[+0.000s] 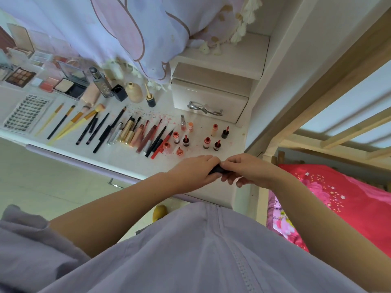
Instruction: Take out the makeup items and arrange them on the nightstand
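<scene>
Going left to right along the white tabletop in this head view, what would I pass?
Lash card → yellow brushes → black pencils → gold tubes → red lip pencils → open lipsticks → drawer box, with both hands holding a dark tube in front.

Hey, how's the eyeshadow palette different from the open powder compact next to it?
The eyeshadow palette shows a grid of small brown shades; the powder compact holds one large beige pan beside a black section. The compact's mirrored lid stands raised; no lid is visible on the palette. Both lie flat on the nightstand.
</scene>
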Demonstrator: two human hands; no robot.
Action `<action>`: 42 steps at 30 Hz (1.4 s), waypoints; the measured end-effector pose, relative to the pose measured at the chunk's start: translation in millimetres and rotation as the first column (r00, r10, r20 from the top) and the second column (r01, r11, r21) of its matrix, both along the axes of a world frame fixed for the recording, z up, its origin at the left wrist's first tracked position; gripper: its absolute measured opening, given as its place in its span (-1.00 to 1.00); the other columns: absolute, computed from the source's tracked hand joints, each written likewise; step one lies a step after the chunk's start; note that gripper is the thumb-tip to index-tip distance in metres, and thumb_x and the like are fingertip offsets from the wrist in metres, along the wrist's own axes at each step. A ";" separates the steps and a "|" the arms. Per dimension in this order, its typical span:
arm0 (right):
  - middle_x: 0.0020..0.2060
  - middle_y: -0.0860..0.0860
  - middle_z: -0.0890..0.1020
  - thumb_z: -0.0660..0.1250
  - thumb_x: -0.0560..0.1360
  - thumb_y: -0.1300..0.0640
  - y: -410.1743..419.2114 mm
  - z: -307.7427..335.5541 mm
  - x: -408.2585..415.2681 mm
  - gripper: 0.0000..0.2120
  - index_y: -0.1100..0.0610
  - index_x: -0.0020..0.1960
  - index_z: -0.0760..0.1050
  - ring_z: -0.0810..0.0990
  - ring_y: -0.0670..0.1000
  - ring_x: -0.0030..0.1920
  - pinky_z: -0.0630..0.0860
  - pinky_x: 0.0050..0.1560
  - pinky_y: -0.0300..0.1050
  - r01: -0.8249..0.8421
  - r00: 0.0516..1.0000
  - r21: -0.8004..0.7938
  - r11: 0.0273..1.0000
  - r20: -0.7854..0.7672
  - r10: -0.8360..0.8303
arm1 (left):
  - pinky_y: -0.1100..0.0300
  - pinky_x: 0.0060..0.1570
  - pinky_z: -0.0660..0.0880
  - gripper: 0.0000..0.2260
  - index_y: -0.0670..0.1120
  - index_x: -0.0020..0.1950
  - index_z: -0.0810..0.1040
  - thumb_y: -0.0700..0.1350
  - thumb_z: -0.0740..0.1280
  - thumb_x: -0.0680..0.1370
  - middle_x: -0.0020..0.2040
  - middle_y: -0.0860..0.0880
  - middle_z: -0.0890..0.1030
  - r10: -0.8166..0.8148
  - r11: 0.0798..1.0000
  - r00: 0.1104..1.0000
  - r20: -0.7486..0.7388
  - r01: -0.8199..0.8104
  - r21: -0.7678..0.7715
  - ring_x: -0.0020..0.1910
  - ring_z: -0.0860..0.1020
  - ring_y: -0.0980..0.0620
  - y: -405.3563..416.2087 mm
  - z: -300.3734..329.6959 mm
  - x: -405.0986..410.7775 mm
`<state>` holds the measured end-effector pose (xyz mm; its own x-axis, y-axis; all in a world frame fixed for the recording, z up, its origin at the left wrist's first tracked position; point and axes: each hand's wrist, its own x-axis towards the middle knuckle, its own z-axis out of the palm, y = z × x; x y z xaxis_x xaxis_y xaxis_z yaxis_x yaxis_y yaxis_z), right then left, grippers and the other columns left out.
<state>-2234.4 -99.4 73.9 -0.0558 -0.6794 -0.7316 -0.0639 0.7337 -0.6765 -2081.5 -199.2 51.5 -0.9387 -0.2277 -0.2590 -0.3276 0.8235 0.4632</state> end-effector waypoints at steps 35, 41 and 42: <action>0.16 0.10 0.44 0.26 0.54 0.16 -15.4 -94.1 23.6 -0.71 0.15 0.25 0.38 0.52 0.08 0.06 0.46 0.05 -0.12 -0.098 0.740 -0.283 0.954 -0.662 -0.120 | 0.29 -0.01 0.33 -0.72 -0.13 0.25 0.46 -0.14 0.31 0.54 0.17 -0.09 0.47 0.632 0.771 0.760 -0.153 -0.596 0.224 0.10 0.46 -0.04 3.1 -73.1 -5.6; 0.26 0.04 0.39 0.29 0.53 -0.02 -0.5 -63.8 -6.0 -0.51 0.03 0.40 0.24 0.50 -0.06 0.03 0.41 0.02 -0.22 -0.248 0.775 -0.104 0.963 -0.618 0.132 | 0.22 0.09 0.46 -0.63 -0.05 0.36 0.35 -0.06 0.27 0.57 0.22 -0.02 0.45 0.635 0.770 0.759 -0.143 -0.610 0.186 0.13 0.46 0.08 12.4 -67.1 34.5; 0.27 0.02 0.42 0.27 0.54 -0.04 2.1 -53.8 -13.5 -0.53 0.02 0.40 0.25 0.50 -0.07 0.04 0.43 0.04 -0.21 -0.330 0.743 -0.048 0.943 -0.629 0.228 | 0.21 0.12 0.44 -0.66 -0.05 0.36 0.37 -0.07 0.24 0.58 0.23 -0.01 0.46 0.619 0.785 0.774 -0.133 -0.605 0.133 0.15 0.46 0.06 14.5 -69.1 45.6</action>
